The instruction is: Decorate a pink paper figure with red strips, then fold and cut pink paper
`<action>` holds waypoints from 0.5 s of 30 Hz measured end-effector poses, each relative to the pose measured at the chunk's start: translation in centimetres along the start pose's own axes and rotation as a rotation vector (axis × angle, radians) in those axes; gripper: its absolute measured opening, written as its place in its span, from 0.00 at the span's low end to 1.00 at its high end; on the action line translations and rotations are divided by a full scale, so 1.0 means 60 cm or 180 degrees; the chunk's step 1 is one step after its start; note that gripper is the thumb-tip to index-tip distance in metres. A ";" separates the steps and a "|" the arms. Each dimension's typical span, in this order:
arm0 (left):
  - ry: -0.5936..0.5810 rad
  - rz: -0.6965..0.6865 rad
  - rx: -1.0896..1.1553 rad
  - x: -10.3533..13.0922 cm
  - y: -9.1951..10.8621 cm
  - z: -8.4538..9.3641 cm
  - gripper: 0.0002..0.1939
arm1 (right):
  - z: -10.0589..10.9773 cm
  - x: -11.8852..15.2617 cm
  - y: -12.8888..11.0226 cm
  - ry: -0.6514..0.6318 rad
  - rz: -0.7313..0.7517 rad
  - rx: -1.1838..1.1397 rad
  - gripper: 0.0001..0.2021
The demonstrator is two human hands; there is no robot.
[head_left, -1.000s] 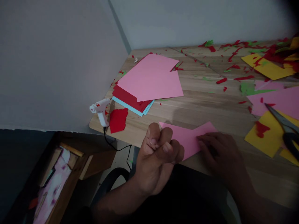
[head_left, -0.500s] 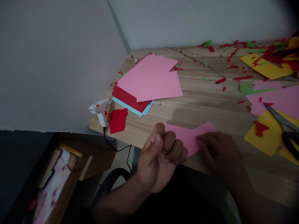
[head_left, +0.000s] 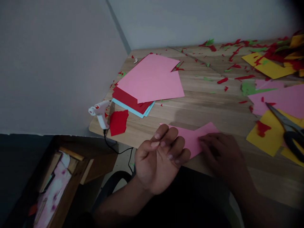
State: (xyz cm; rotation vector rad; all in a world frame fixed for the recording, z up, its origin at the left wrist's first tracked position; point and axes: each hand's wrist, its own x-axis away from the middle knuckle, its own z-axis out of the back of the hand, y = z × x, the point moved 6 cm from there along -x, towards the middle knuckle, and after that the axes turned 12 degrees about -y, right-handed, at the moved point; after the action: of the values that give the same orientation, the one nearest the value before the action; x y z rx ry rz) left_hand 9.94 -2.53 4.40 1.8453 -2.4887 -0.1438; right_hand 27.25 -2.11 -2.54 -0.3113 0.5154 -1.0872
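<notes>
The small pink paper lies at the near edge of the surface. The left hand is loosely curled, palm exposed; the right hand touches the paper, grip undeterminable.

On my counter, a sheet lies by my hands, scissors right, the stack behind-left, the glue gun farther left.
</notes>
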 end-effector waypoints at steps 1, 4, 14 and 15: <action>0.0012 0.0004 -0.0003 0.000 0.000 0.001 0.09 | 0.000 0.000 0.000 -0.0003 0.0020 -0.0002 0.07; 0.0062 0.0004 -0.0042 0.001 -0.001 0.002 0.10 | -0.001 -0.001 0.000 -0.0005 0.0038 0.0006 0.07; -0.1025 0.0345 -0.3916 -0.009 -0.012 0.032 0.09 | 0.023 0.001 -0.004 0.0350 -0.0111 0.0025 0.06; -0.1438 0.0489 -0.4929 -0.004 -0.026 0.037 0.13 | 0.028 0.001 -0.003 0.0392 -0.0185 -0.0044 0.05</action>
State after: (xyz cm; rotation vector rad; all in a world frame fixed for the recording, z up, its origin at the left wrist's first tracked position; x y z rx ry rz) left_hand 11.31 -2.67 2.05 0.8954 -1.5276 -1.9059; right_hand 28.05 -2.28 -1.08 -0.2739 0.6271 -1.1644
